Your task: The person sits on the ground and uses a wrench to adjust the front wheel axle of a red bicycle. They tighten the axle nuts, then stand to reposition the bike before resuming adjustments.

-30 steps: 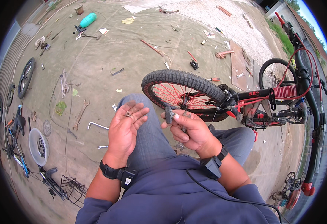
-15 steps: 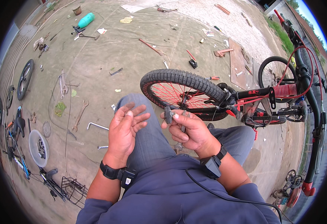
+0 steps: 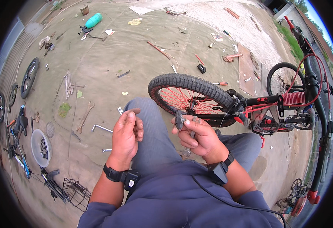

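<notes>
My right hand (image 3: 200, 138) is closed round a small metal spanner (image 3: 187, 152), whose end pokes out below the fingers. Between its thumb and fingertips is a dark, block-shaped part (image 3: 179, 120) with a short stud, which looks like a brake pad. My left hand (image 3: 125, 135) is raised over my left thigh, its fingers loosely bent, the index stretched out and nothing visible in it. Just beyond the right hand stands the knobbly-tyred, red-spoked wheel (image 3: 191, 89) of a black and red bicycle (image 3: 263, 102); neither hand touches it.
Spanners (image 3: 84, 117), an L-shaped wrench (image 3: 102, 128), a screwdriver (image 3: 221, 83) and a pipe wrench (image 3: 232, 57) lie on the ground. To the left are a white basin (image 3: 36, 152) of parts, a loose wheel (image 3: 29, 78) and a rack (image 3: 77, 193). The handlebar (image 3: 320, 110) rises at right.
My left hand's spread fingers have curled in, with the thumb near the index finger. My right hand keeps the spanner and dark part. The whole view has shifted slightly.
</notes>
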Motion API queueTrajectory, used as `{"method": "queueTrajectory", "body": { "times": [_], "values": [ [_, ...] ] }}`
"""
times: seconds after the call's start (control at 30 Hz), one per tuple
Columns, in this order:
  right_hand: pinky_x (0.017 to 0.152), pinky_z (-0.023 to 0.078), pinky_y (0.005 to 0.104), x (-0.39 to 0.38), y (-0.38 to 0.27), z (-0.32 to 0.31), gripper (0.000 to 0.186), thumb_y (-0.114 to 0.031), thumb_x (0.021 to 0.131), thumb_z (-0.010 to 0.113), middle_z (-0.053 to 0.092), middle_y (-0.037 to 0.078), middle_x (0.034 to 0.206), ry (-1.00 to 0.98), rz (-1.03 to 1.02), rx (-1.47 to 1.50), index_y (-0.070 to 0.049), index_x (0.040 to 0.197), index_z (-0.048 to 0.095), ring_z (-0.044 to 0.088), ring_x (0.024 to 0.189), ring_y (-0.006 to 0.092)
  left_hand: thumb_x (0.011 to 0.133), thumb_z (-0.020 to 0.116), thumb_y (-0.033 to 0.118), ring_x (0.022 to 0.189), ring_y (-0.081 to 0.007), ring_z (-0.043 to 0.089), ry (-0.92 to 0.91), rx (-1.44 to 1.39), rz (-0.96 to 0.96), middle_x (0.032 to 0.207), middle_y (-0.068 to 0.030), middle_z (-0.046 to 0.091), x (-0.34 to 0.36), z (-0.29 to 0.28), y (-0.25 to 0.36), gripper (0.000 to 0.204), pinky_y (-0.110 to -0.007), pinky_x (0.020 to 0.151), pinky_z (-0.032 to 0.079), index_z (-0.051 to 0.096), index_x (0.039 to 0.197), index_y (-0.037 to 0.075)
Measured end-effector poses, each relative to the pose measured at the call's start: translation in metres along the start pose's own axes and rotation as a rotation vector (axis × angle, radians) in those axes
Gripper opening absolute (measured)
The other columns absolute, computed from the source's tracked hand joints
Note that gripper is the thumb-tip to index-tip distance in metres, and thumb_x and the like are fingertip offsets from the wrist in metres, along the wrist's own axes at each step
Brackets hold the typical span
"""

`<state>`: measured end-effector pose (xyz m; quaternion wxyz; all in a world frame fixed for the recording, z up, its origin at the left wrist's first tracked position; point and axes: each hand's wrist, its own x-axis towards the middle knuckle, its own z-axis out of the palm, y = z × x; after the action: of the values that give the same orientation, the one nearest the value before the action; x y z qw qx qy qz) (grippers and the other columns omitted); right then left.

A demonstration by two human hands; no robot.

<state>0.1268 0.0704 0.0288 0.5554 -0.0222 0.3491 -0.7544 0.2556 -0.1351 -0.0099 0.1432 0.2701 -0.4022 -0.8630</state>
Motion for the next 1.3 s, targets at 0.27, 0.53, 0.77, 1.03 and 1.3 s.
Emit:
{"method": "queueTrajectory", "body": {
  "times": [0.27,0.53,0.77,1.03,1.3],
  "values": [
    [0.044,0.03,0.0232,-0.004,-0.002,-0.004,0.035,-0.02,0.103,0.054,0.072,0.017,0.105,-0.02,-0.04,0.011,0.006,0.128,0.058,0.039,0.046,0.0067,0.109,0.053,0.028,0.06,-0.0068,0.055,0.218,0.034,0.013,0.079,0.001,0.061,0.013,-0.05,-0.004,0.029,-0.022,0.052,0.042,0.059,0.123,0.004],
    [0.045,0.031,0.0242,-0.005,-0.007,-0.001,0.032,-0.021,0.098,0.061,0.071,0.016,0.102,0.014,-0.042,-0.03,0.003,0.118,0.063,0.039,0.045,0.0067,0.105,0.05,0.014,0.08,-0.0148,0.065,0.431,0.101,-0.026,0.1,-0.0094,0.064,0.023,-0.104,-0.033,0.039,-0.026,0.064,0.052,0.048,0.139,-0.006],
    [0.045,0.033,0.0251,-0.008,-0.015,-0.006,0.027,-0.021,0.094,0.064,0.067,0.014,0.097,0.001,-0.118,-0.006,0.0,0.111,0.061,0.04,0.045,0.0074,0.105,0.047,0.007,0.089,-0.0202,0.07,0.392,0.025,-0.032,0.111,-0.0173,0.065,0.026,-0.106,-0.033,0.041,-0.03,0.07,0.057,0.043,0.141,-0.01],
    [0.045,0.035,0.0252,-0.01,-0.018,-0.004,0.024,-0.02,0.092,0.068,0.065,0.011,0.095,0.006,-0.234,0.017,-0.004,0.108,0.059,0.043,0.048,0.0077,0.106,0.049,0.011,0.086,-0.0171,0.07,0.231,0.052,0.086,0.109,-0.0136,0.066,0.035,-0.047,-0.006,0.032,-0.028,0.07,0.057,0.052,0.135,-0.005],
    [0.044,0.035,0.0248,-0.009,-0.022,0.0,0.032,-0.014,0.091,0.068,0.066,0.012,0.091,-0.087,-0.271,0.01,-0.003,0.12,0.062,0.043,0.046,0.0076,0.108,0.046,0.012,0.088,-0.0161,0.069,-0.024,0.105,0.115,0.109,-0.0128,0.066,0.036,0.005,-0.018,0.031,-0.027,0.073,0.056,0.052,0.133,-0.004]
  ]
}}
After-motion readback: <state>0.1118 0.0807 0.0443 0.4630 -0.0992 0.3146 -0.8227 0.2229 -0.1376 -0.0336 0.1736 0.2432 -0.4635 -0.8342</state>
